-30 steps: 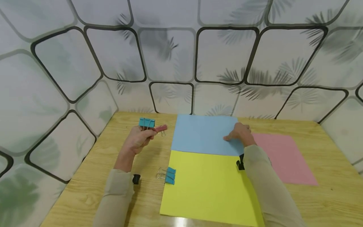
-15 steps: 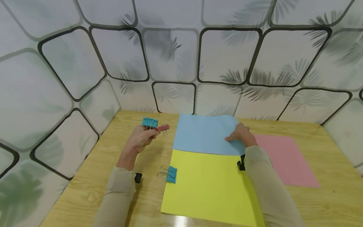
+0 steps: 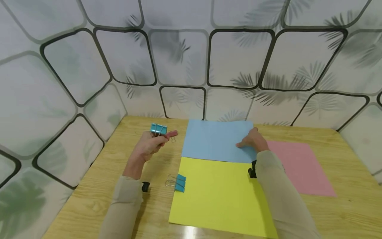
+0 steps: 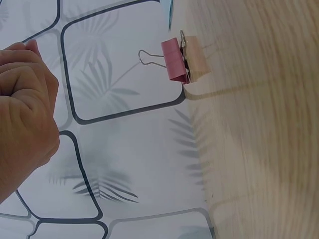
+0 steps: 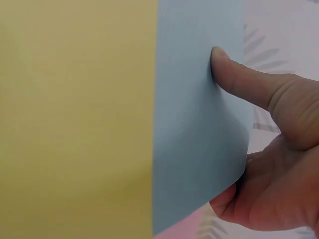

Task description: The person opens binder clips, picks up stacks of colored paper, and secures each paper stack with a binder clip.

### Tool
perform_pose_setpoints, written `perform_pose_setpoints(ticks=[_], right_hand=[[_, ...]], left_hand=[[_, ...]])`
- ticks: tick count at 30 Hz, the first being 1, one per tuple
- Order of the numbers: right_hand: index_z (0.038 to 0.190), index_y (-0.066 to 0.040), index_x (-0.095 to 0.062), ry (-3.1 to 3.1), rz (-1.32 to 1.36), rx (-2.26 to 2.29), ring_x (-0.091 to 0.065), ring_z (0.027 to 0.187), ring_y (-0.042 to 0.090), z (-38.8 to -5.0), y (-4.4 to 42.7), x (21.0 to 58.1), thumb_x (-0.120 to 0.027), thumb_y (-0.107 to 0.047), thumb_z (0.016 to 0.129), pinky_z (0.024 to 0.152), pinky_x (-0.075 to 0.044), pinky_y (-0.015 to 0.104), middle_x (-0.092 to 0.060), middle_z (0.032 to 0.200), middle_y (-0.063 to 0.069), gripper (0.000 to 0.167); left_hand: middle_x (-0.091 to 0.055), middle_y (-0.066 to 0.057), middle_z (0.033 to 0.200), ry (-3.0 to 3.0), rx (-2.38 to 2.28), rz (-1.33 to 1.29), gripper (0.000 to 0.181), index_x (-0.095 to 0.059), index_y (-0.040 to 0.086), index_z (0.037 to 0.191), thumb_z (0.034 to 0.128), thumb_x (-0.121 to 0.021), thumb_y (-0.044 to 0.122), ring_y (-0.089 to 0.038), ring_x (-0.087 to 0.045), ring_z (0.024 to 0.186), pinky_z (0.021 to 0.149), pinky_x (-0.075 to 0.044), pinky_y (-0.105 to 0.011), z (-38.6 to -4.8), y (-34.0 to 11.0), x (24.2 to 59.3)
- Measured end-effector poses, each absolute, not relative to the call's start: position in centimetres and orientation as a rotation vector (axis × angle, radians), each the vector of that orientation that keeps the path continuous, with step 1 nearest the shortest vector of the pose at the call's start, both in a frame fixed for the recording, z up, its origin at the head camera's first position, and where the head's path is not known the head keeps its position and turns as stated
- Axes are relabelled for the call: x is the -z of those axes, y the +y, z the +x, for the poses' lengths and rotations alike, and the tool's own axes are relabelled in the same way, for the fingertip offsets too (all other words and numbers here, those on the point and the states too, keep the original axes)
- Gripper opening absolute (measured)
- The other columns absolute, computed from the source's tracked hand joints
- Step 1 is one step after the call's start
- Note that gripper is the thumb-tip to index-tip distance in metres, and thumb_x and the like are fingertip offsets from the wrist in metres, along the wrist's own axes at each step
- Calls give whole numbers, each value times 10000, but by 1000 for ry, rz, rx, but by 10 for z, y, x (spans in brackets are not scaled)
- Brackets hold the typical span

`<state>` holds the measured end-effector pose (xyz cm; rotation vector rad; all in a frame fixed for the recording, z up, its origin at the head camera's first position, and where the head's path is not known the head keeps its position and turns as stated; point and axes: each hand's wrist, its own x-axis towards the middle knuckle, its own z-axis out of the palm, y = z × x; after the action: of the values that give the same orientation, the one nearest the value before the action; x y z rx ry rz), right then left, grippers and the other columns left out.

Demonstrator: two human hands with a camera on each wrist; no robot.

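My left hand [image 3: 147,145] grips a blue binder clip [image 3: 159,128] at the far left; its body stands above the curled fingers. Just right of it, a pink binder clip [image 3: 172,133] rests on the table, as the left wrist view confirms. My right hand [image 3: 254,139] pinches the right side of a light blue sheet [image 3: 213,141], thumb on top and fingers under the edge [image 5: 239,181]. This sheet adjoins the far edge of a yellow sheet [image 3: 221,196]. Another blue binder clip [image 3: 180,183] sits on the yellow sheet's left edge, handles pointing left.
A pink sheet [image 3: 301,169] lies right of the right forearm. Patterned walls [image 3: 179,66] enclose the wooden table [image 3: 161,205] at the back and left. Small black pieces show beside the left cuff [image 3: 125,191] and the right cuff.
The blue sheet's far right corner looked rounded and bent half a second ago; it now appears flatter and squarer. Both hands keep nearly the same place, while the view has shifted slightly.
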<state>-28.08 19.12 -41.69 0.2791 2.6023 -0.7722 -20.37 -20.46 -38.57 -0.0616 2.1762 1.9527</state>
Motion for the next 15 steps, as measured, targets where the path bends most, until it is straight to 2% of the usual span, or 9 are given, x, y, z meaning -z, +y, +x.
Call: perform_pose_setpoints(ticks=[4,6,10,12,15], right_hand=[[1446,207,125,2602,303,872,-295,1352,568,-279,196,421,-753,-265,861,1111,-309,598,-204,1459,480,1156],[1444,226,72,2617,299,942,-324,1335,567,-279,200,421,-729,-207,863,1096,-330,604,-235,1444,479,1080],[1434,240,-176,2614,256,1133,-450,1260,556,-281,204,418,-673,-108,860,1021,-430,594,-367,1396,443,835],[1418,219,-282,2556,229,1262,-503,1224,543,-283,204,415,-655,-72,867,981,-471,579,-418,1379,416,726],[1463,176,-260,2447,201,1384,-492,1252,529,-283,204,410,-625,-75,903,995,-464,573,-388,1429,394,714]], left_hand=[[-566,32,654,2170,-1967,-33,163,-582,45,748,892,-652,73,-72,-238,414,432,-207,-207,-204,-203,388],[-592,25,688,2171,-1966,-17,144,-589,25,773,889,-659,75,-67,-235,415,437,-213,-200,-205,-201,389],[-571,21,683,2173,-1968,-27,98,-617,-16,907,890,-661,70,-59,-246,412,440,-229,-187,-205,-201,389],[-524,14,654,2178,-1963,-48,145,-617,-40,979,889,-658,66,-59,-255,411,439,-231,-185,-204,-202,389],[-530,19,652,2175,-1959,-70,203,-614,-62,1044,892,-652,66,-55,-259,406,434,-229,-184,-203,-204,388]])
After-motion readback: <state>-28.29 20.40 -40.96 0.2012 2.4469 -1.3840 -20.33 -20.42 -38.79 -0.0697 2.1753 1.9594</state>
